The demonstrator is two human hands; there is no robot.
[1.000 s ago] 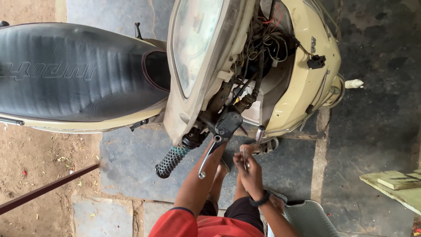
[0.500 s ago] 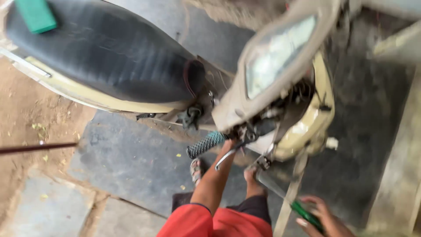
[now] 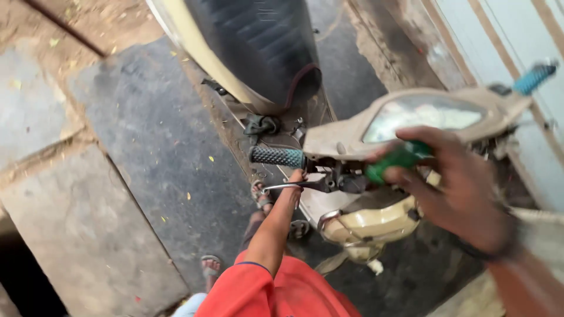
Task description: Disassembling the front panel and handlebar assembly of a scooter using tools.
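A cream scooter with a black seat (image 3: pixel 258 47) stands before me, its front cover with a clear lens (image 3: pixel 423 111) facing up. My left hand (image 3: pixel 296 176) reaches up from a red sleeve and grips the handlebar just right of the black rubber grip (image 3: pixel 276 157), beside the brake lever (image 3: pixel 282 188); its fingers are partly hidden. My right hand (image 3: pixel 458 188), blurred and close to the camera, is shut on a green-handled tool (image 3: pixel 393 164) in front of the handlebar. The tool's tip is hidden.
The far teal grip (image 3: pixel 534 76) points toward a pale wall (image 3: pixel 505 35) at right. My sandalled feet (image 3: pixel 261 194) rest by the scooter's floorboard. Dark stone slabs (image 3: pixel 88 223) and dirt lie at left, with a dark gap (image 3: pixel 23 276) at the lower left.
The view swung round the scooter. My right hand rose from low right with the green tool to the handlebar. My left hand stayed at the handlebar.
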